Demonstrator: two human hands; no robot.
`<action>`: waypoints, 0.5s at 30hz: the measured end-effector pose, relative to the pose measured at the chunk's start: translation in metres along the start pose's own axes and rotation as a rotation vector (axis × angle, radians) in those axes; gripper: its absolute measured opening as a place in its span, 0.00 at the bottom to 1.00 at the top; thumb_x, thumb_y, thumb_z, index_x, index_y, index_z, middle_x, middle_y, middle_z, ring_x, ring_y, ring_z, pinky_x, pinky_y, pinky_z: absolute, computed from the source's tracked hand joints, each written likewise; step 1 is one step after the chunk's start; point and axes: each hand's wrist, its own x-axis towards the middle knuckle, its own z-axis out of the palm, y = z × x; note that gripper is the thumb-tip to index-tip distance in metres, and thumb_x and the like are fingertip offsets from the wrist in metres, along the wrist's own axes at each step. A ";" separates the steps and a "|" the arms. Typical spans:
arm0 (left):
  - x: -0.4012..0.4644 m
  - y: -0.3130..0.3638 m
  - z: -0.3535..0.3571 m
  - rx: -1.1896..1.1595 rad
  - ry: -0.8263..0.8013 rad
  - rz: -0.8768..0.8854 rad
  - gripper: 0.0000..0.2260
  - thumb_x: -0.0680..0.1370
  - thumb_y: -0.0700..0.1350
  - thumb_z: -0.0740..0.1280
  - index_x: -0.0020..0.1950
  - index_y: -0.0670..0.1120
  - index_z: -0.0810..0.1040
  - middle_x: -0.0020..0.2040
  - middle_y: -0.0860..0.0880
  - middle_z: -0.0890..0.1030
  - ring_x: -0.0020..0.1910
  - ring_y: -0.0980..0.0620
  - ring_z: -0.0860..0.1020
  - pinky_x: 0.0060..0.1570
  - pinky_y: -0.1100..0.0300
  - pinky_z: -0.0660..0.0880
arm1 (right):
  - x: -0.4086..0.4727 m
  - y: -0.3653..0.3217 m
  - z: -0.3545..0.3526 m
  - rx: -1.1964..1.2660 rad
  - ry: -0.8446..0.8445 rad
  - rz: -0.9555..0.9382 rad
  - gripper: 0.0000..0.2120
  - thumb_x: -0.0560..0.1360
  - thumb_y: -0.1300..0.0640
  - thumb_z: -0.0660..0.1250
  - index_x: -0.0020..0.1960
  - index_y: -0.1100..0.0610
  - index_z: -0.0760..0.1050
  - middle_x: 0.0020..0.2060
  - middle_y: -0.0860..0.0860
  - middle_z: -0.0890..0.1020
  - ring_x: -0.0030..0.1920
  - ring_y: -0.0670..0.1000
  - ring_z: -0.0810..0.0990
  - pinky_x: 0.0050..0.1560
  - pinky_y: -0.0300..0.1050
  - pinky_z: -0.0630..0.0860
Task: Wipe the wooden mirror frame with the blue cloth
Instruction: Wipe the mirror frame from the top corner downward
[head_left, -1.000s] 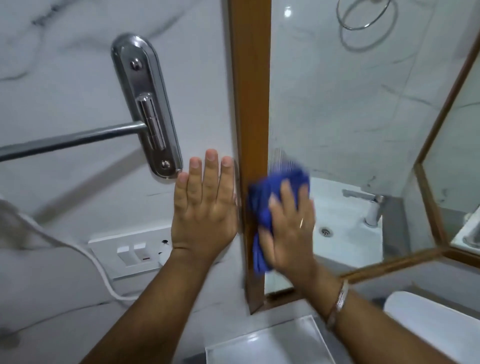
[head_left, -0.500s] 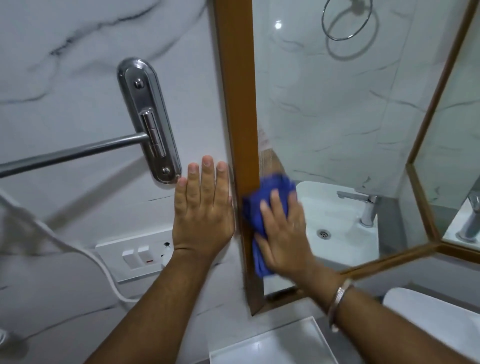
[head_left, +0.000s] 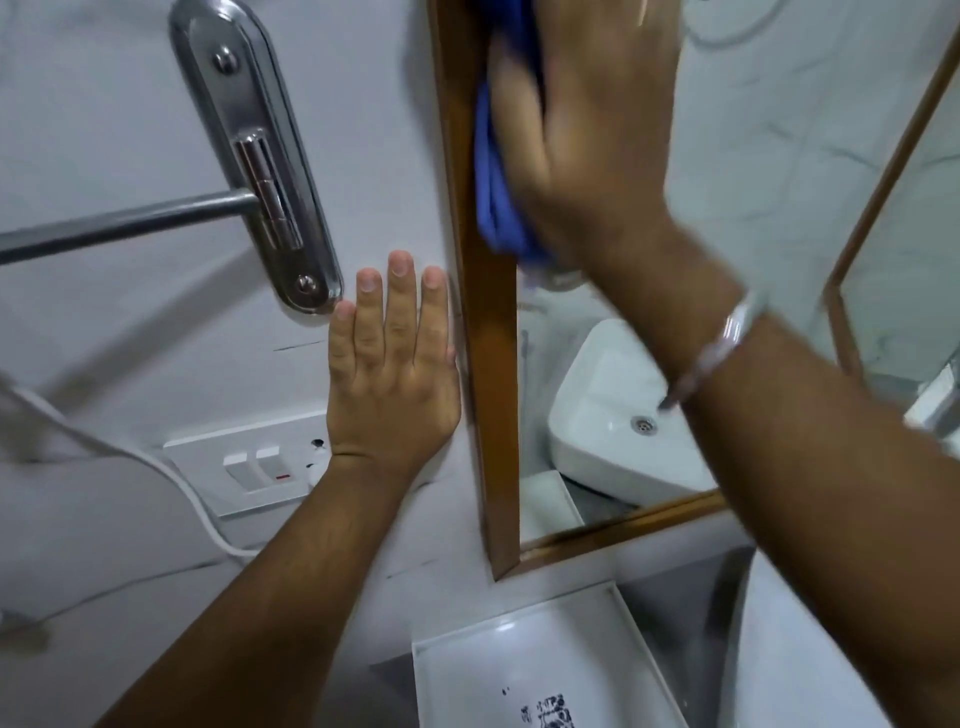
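The wooden mirror frame (head_left: 491, 395) runs upright through the middle of the view, with its lower rail (head_left: 623, 525) slanting off to the right. My right hand (head_left: 587, 130), blurred, presses the bunched blue cloth (head_left: 496, 197) against the frame's inner edge near the top of the view. Part of the cloth is hidden under the fingers. My left hand (head_left: 392, 369) lies flat on the marble wall just left of the frame, fingers up and together, holding nothing.
A chrome towel-bar bracket (head_left: 254, 156) with its bar (head_left: 119, 223) is fixed to the wall on the left. Below it sit a white switch plate (head_left: 249, 467) and a white cable (head_left: 192, 499). A white tray (head_left: 519, 670) lies below the frame; the mirror reflects a basin (head_left: 613, 431).
My right hand has slid the blue cloth up the frame, from beside my left hand to near the top of the view. My left hand stays on the wall.
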 end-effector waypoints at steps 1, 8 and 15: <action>0.001 0.001 0.000 -0.001 0.003 0.005 0.28 0.83 0.48 0.56 0.80 0.39 0.53 0.77 0.39 0.54 0.76 0.38 0.57 0.77 0.45 0.46 | -0.022 0.003 -0.002 0.028 -0.029 -0.006 0.22 0.73 0.57 0.66 0.63 0.66 0.73 0.62 0.65 0.77 0.66 0.58 0.68 0.69 0.54 0.65; 0.001 0.000 0.000 0.042 -0.072 -0.007 0.30 0.83 0.49 0.56 0.80 0.39 0.49 0.76 0.33 0.63 0.75 0.34 0.58 0.77 0.45 0.44 | -0.336 -0.038 -0.054 -0.054 -0.686 0.309 0.26 0.81 0.47 0.50 0.75 0.55 0.50 0.75 0.61 0.51 0.72 0.70 0.47 0.68 0.73 0.57; 0.006 0.001 -0.007 0.086 -0.129 0.014 0.30 0.82 0.48 0.58 0.79 0.37 0.53 0.76 0.30 0.62 0.75 0.33 0.55 0.77 0.46 0.41 | -0.421 -0.047 -0.060 -0.102 -0.938 0.455 0.25 0.83 0.47 0.42 0.72 0.62 0.57 0.74 0.64 0.55 0.75 0.66 0.37 0.72 0.62 0.43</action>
